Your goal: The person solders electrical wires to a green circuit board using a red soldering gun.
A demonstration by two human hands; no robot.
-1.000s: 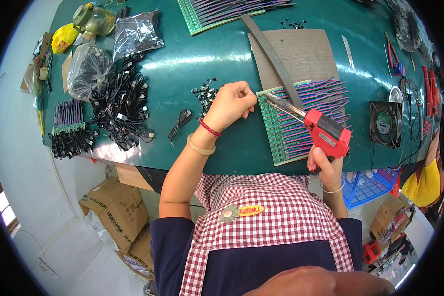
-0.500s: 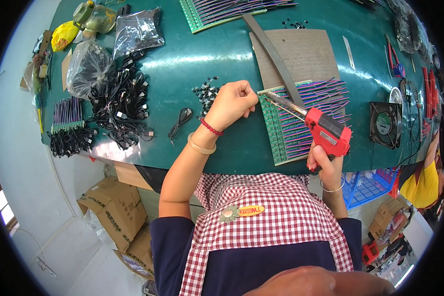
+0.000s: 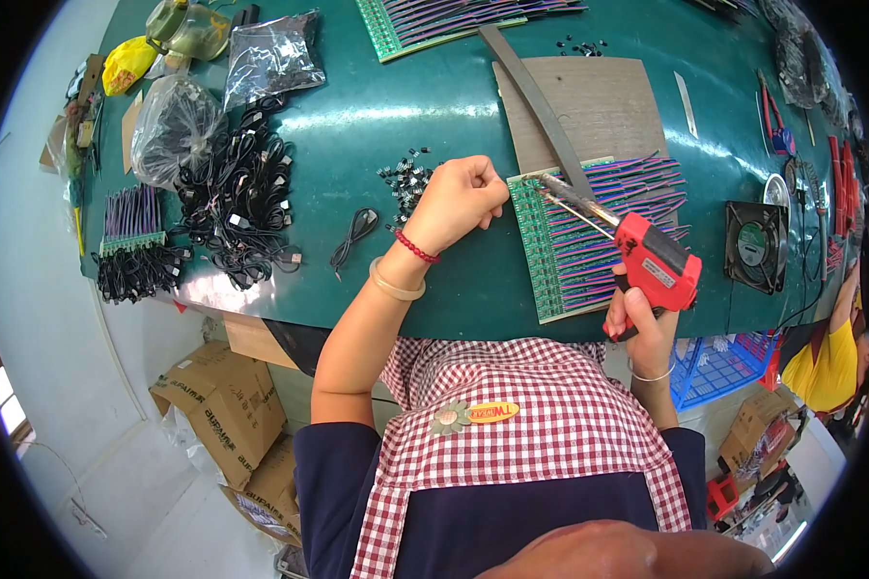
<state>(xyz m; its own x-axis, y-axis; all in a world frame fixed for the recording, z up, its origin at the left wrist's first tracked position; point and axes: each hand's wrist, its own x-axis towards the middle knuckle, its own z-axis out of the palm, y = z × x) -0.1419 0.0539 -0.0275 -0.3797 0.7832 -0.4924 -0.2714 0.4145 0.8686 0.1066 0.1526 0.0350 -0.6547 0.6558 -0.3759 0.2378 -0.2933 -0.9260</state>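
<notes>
Right grip partly hides the red soldering gun.

Furniture: glossy green table, wooden panel under its left part | Wall: pale wall beyond the table's left end | Window: bright window farther left of the table | Floor: cardboard boxes below the table's left side, blue crate below its right | Light: white glare streaking the table
</notes>
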